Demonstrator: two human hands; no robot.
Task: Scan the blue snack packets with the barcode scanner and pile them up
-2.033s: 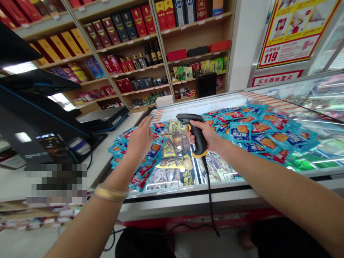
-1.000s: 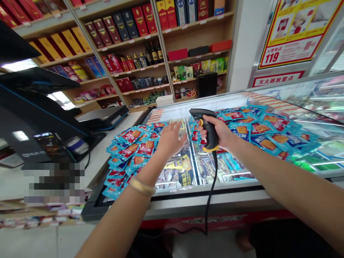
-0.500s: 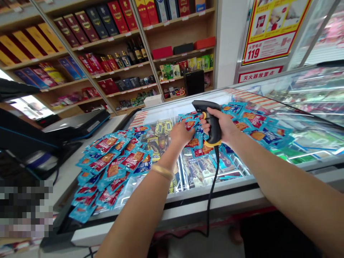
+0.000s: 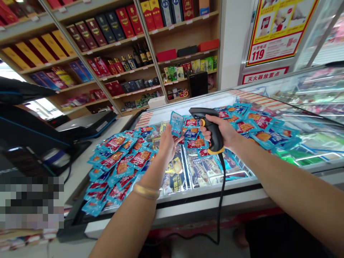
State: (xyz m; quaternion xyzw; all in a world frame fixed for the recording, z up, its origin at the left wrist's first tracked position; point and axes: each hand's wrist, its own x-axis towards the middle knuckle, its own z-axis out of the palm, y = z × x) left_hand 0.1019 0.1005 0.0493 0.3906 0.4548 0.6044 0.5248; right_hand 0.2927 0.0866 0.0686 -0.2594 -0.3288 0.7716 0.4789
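My right hand [image 4: 224, 130] is wrapped round the grip of a black and yellow barcode scanner [image 4: 214, 134], its cable hanging down past the freezer edge. Between the fingers of my left hand [image 4: 168, 143] stands a small blue snack packet [image 4: 176, 123], tilted up with its printed back showing. The scanner's head is just right of this packet, apart from it. Below and between the hands lie more blue and red snack packets [image 4: 195, 142] on the glass. A large heap of the same packets [image 4: 122, 161] is at the left, another heap [image 4: 262, 123] at the right.
Under the packets is a glass-topped chest freezer [image 4: 193, 200] with wrapped ice creams [image 4: 200, 168] inside. A counter with a dark machine [image 4: 32, 125] stands at the left. Shelves of boxes and bottles [image 4: 120, 59] line the back wall. A yellow and red poster [image 4: 279, 32] hangs at the right.
My left hand has lifted a packet from the middle pile and turned it up, moving slightly left. The scanner stays in my right hand, a little lower. The view has shifted slightly.
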